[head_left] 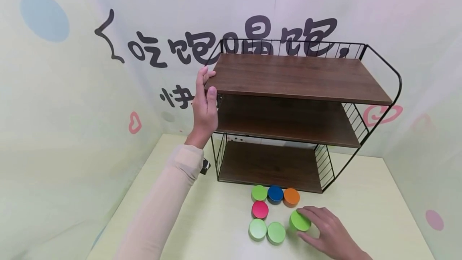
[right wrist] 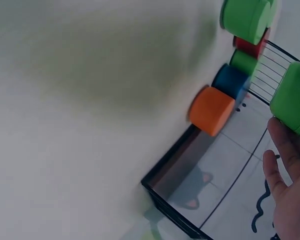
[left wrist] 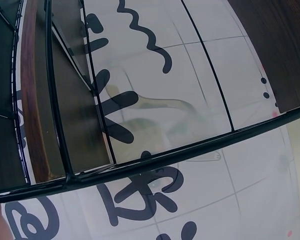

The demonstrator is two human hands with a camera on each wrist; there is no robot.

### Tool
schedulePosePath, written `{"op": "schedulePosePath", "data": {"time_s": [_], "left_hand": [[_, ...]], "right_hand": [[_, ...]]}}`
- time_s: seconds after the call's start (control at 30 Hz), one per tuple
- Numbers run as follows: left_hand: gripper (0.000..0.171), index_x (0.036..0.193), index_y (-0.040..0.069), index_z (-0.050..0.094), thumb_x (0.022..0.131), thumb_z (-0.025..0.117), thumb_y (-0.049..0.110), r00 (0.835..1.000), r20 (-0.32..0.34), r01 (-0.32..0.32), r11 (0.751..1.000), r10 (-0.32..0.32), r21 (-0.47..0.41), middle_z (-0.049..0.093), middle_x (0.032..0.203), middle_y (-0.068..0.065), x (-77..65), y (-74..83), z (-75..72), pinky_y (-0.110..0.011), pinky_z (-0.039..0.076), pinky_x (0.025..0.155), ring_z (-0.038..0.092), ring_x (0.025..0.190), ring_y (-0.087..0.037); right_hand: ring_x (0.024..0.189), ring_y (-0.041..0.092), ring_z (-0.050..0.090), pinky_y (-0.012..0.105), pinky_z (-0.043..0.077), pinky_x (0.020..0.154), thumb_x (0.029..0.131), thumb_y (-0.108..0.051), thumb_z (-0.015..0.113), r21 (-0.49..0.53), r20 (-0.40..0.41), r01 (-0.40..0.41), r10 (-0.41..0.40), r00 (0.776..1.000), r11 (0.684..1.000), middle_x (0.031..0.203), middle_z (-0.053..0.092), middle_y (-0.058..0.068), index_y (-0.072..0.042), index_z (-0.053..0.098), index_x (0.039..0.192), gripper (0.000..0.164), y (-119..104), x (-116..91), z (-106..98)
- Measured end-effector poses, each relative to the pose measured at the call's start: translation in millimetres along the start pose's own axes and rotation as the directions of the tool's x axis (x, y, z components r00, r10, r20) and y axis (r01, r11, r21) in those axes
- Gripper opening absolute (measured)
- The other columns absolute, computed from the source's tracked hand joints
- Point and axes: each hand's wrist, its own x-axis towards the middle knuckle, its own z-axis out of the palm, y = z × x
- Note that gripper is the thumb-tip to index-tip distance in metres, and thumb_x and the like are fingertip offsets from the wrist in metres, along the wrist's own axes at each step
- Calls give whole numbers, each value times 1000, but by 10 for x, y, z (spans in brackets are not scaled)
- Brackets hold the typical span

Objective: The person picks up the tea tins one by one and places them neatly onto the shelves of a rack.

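A three-tier shelf rack [head_left: 285,77] with dark wood boards and a black wire frame stands in the head view. At its upper left end, my left hand [head_left: 205,107] holds the frame, thumb up beside the top board's front corner. A bit of that hand shows at the left wrist view's lower left edge, beside a black side bar [left wrist: 155,159]. My right hand [head_left: 326,228] pinches a bright green round tin [head_left: 300,220] between thumb and fingers. In the right wrist view, this green tin [right wrist: 293,97] is at the fingertips, its far side cut off.
In front of the rack stand more round tins: green [head_left: 259,193], blue [head_left: 275,194], orange [head_left: 291,197], red [head_left: 260,210] and two pale green ones [head_left: 258,229]. A small dark object [head_left: 205,166] lies behind the left wrist. Printed cloth walls [head_left: 90,91] enclose the pale table [head_left: 202,220].
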Motion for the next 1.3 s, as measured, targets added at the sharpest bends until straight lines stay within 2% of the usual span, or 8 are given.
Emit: {"op": "schedulePosePath", "data": {"time_s": [0.2, 0.3, 0.47, 0.67, 0.83, 0.93, 1.1, 1.3], "left_hand": [[45, 148, 4, 34, 104, 43, 4, 1000, 1, 21, 1000, -21, -3, 54, 138, -13, -4, 20, 8, -35, 36, 99, 47, 131, -21], [43, 148, 4, 34, 106, 42, 11, 1000, -1, 20, 1000, -20, 3, 54, 138, -12, -6, 12, 9, -35, 36, 100, 46, 132, -19], [47, 148, 3, 33, 109, 37, 28, 1000, 1, 12, 1000, -12, 4, 54, 137, -13, -10, -12, 16, -35, 36, 102, 46, 133, -18], [43, 149, 6, 34, 106, 41, 9, 1000, -3, 20, 1000, -20, -1, 54, 138, -11, -12, -7, 19, -35, 36, 103, 45, 133, -20], [43, 148, 6, 34, 106, 41, 10, 1000, -10, 23, 1000, -23, 4, 55, 137, -11, -11, -4, 17, -36, 36, 104, 46, 133, -20], [43, 148, 4, 34, 108, 40, 20, 1000, -9, 14, 1000, -14, 12, 55, 137, -12, -11, -6, 19, -36, 36, 106, 46, 133, -20], [47, 148, 4, 34, 108, 38, 28, 1000, -15, 14, 1000, -14, 15, 55, 136, -12, -10, -4, 21, -36, 35, 106, 46, 133, -18], [43, 148, 4, 34, 107, 42, 12, 1000, -19, 16, 1000, -16, 18, 55, 137, -11, -12, -16, 25, -36, 36, 106, 46, 133, -17]], "right_hand": [[90, 16, 64, 32, 56, 71, 76, -45, 84, 20, -37, 20, -19, 999, 1000, 109, 70, 0, -12, 71, 115, 53, 50, 156, -200], [90, 17, 64, 34, 57, 69, 73, -42, 87, 18, -47, -2, 3, 999, 1000, 109, 70, 1, -11, 72, 114, 54, 86, 233, -313], [92, 17, 65, 30, 57, 71, 81, -53, 77, -9, -52, -17, 17, 999, 1000, 110, 70, 2, -9, 72, 115, 56, 181, 321, -486], [91, 19, 66, 30, 56, 72, 83, -55, 75, -28, -66, 10, -11, 998, 1000, 109, 70, 4, -8, 71, 116, 57, 251, 446, -663], [90, 20, 66, 29, 56, 72, 92, -65, 55, -35, -100, 19, -23, 995, 999, 107, 70, 4, -7, 71, 116, 66, 265, 539, -772], [88, 21, 66, 26, 56, 73, 93, -65, 52, -45, -118, 28, -33, 992, 999, 107, 70, 4, -6, 71, 115, 66, 269, 578, -828], [84, 23, 66, 20, 53, 77, 95, -61, 54, -35, -197, 75, -81, 977, 997, 105, 70, 7, -3, 72, 112, 63, 307, 655, -897], [82, 24, 66, 15, 48, 82, 95, -58, 56, -36, -289, 122, -127, 949, 992, 101, 71, 9, 0, 72, 110, 62, 366, 802, -969]]}}
